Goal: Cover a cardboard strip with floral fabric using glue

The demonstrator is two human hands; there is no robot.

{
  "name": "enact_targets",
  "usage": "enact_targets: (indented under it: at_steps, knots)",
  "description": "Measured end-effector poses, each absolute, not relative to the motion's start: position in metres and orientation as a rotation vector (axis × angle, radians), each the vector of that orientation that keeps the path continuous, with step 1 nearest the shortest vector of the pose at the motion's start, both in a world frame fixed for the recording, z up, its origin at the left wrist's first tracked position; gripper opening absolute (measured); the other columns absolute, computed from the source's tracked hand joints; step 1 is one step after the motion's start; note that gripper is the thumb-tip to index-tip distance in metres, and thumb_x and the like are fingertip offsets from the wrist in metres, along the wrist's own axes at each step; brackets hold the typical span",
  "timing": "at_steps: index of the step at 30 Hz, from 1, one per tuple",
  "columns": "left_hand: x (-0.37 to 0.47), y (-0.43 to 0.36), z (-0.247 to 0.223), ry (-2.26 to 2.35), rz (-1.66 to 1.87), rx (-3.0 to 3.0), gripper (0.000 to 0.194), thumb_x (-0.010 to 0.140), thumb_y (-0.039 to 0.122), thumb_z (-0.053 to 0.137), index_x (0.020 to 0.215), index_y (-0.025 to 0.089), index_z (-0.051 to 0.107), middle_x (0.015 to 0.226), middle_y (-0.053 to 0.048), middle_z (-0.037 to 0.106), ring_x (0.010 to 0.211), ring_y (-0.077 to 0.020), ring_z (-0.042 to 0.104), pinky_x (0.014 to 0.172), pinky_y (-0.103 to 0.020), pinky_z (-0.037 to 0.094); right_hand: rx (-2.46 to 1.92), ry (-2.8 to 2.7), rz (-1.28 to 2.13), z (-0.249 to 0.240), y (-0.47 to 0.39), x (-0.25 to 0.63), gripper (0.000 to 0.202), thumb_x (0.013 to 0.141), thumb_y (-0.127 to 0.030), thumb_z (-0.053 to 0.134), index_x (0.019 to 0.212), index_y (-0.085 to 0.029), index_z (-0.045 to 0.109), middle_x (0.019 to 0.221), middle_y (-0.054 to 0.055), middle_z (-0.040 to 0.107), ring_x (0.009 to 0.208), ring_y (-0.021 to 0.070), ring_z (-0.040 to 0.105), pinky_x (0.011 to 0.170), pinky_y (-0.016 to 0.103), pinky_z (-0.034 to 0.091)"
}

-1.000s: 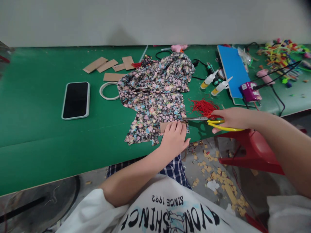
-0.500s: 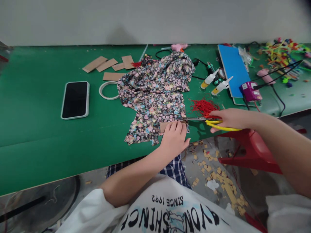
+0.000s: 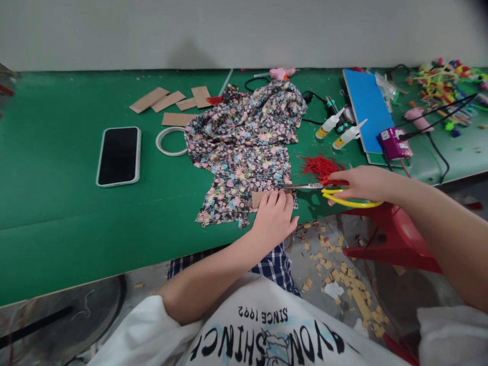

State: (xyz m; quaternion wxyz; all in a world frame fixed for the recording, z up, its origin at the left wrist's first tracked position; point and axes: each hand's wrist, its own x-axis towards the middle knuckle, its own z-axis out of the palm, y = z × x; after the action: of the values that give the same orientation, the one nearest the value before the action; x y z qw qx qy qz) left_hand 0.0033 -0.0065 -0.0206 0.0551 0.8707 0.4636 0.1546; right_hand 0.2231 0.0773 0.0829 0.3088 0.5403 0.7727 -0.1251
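Note:
My left hand (image 3: 275, 216) lies with its fingers flat on a small brown cardboard piece (image 3: 257, 199), pressing it onto a black floral cloth (image 3: 244, 168). The cloth is bunched at the back and spread out toward the front, with uneven cut edges. In my right hand (image 3: 362, 185) is a pair of scissors (image 3: 305, 186) with yellow handles, pointing left. Their blades lie over the right edge of the cloth, along the far side of the cardboard. Part of the cardboard is hidden under my left fingers. A tangle of red threads (image 3: 320, 166) lies just beyond the scissors.
On the green table (image 3: 57, 218) are a phone (image 3: 119, 156), a tape roll (image 3: 159, 145), cardboard pieces (image 3: 179, 119), two glue bottles (image 3: 348, 136), a blue board (image 3: 368, 109) and a purple box (image 3: 395, 143) with cables. A red stool (image 3: 407, 234) stands at the right.
My right hand has risen very slightly on the scissors, and the yellow handle has shifted a little. My left hand, the cardboard and the cloth stay in place.

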Motion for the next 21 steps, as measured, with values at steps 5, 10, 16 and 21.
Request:
enact_targets:
  at_steps: [5, 10, 16, 21]
  knots:
    - [0.0032, -0.0062, -0.0218, 1.394, 0.485, 2.652, 0.049, 0.086, 0.041, 0.044, 0.12, 0.007, 0.046, 0.123, -0.018, 0.049, 0.113, -0.0286, 0.043, 0.098, -0.041, 0.033, 1.408, 2.051, -0.251, 0.0843, 0.0756, 0.222, 0.074, 0.067, -0.077, 0.037, 0.115, -0.023, 0.057, 0.082, 0.012, 0.068, 0.073, 0.0285, 0.06, 0.054, 0.029, 0.034]
    - [0.0036, -0.0068, -0.0231, 1.4, 0.486, 2.66, 0.049, 0.086, 0.042, 0.043, 0.12, 0.007, 0.046, 0.123, -0.018, 0.05, 0.114, -0.0285, 0.043, 0.098, -0.041, 0.033, 1.416, 2.039, -0.157, 0.0846, 0.0749, 0.2205, 0.074, 0.066, -0.077, 0.037, 0.114, -0.025, 0.058, 0.081, 0.012, 0.068, 0.073, 0.0286, 0.061, 0.052, 0.028, 0.031]
    - [0.0035, -0.0066, -0.0234, 1.408, 0.479, 2.672, 0.049, 0.085, 0.042, 0.043, 0.12, 0.007, 0.046, 0.123, -0.017, 0.049, 0.112, -0.028, 0.044, 0.098, -0.04, 0.033, 1.433, 2.019, -0.131, 0.0847, 0.0743, 0.219, 0.072, 0.066, -0.077, 0.038, 0.112, -0.026, 0.06, 0.08, 0.011, 0.068, 0.072, 0.0274, 0.061, 0.05, 0.027, 0.031]
    - [0.003, -0.0068, -0.0233, 1.412, 0.484, 2.672, 0.049, 0.085, 0.042, 0.044, 0.12, 0.007, 0.046, 0.123, -0.017, 0.05, 0.113, -0.0278, 0.043, 0.098, -0.04, 0.033, 1.4, 2.046, -0.086, 0.0886, 0.0719, 0.2158, 0.071, 0.068, -0.076, 0.036, 0.108, -0.024, 0.061, 0.075, 0.012, 0.067, 0.069, 0.0284, 0.061, 0.048, 0.027, 0.029]
